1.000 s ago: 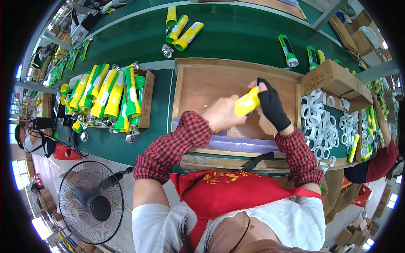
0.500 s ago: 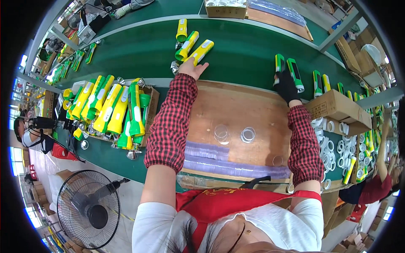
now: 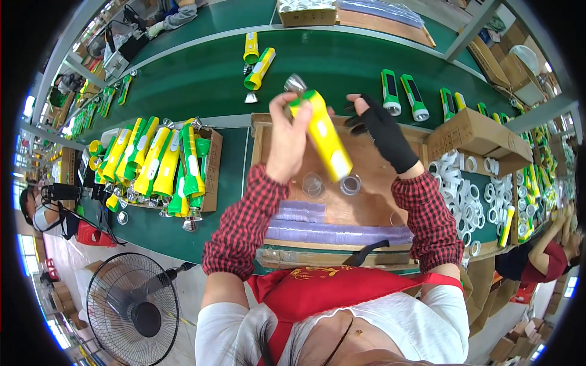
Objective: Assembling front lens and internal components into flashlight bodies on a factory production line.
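Observation:
A yellow flashlight body (image 3: pixel 328 143) with a green end is gripped in my left hand (image 3: pixel 288 137), tilted above the wooden board. A silver reflector (image 3: pixel 295 83) shows just behind its green end; I cannot tell whether the two are joined. My right hand (image 3: pixel 386 135), in a black glove with bare fingertips, is held apart from the body, fingers spread and nothing in them. Under the hands, clear round lenses (image 3: pixel 350 185) lie on the wooden board (image 3: pixel 360 210). Beyond my right hand, two green-and-white flashlights (image 3: pixel 412 97) rest on the green bench.
At the left, a carton (image 3: pixel 210 174) is heaped with yellow and green flashlight bodies. White rings (image 3: pixel 455 189) and an opened carton (image 3: pixel 479 137) are at the right. Rows of lilac clear discs (image 3: pixel 342 233) line the board's near edge. A black fan (image 3: pixel 133 305) stands at lower left.
My left hand has lifted a yellow flashlight body off the bench and brought it nearer, over the board. My right hand has left the green-and-white flashlights and moved inward toward it.

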`<action>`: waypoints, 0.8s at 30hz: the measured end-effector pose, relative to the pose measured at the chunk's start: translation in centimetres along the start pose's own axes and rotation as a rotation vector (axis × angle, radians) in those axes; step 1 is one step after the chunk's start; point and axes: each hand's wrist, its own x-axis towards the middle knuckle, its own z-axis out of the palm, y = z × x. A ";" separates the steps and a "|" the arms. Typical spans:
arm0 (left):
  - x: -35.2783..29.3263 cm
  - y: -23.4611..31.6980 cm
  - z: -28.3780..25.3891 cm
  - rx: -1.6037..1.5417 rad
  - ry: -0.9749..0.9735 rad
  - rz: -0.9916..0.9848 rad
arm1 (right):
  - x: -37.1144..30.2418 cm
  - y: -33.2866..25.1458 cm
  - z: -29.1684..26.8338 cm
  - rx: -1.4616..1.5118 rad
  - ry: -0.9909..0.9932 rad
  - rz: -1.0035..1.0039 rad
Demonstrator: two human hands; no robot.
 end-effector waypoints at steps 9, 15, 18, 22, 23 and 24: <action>-12.3 -2.1 0.7 0.137 -0.213 -0.488 | -10.7 0.5 1.8 0.004 -0.052 -0.009; -17.1 -4.9 0.1 -0.085 -0.243 -0.688 | -17.1 0.7 1.5 -0.620 -0.378 -0.464; -18.1 -5.1 -0.3 -0.092 -0.187 -0.776 | -17.7 1.0 1.3 -0.115 -0.370 -0.004; -18.2 -5.0 -0.6 -0.091 -0.192 -0.736 | -13.7 8.9 0.8 -0.769 -0.016 -0.163; -18.3 -4.9 -0.7 -0.082 -0.198 -0.721 | -13.2 9.7 0.9 -0.768 -0.015 -0.163; -18.3 -4.7 -0.7 -0.081 -0.199 -0.721 | -12.8 9.9 1.1 -0.846 -0.024 -0.195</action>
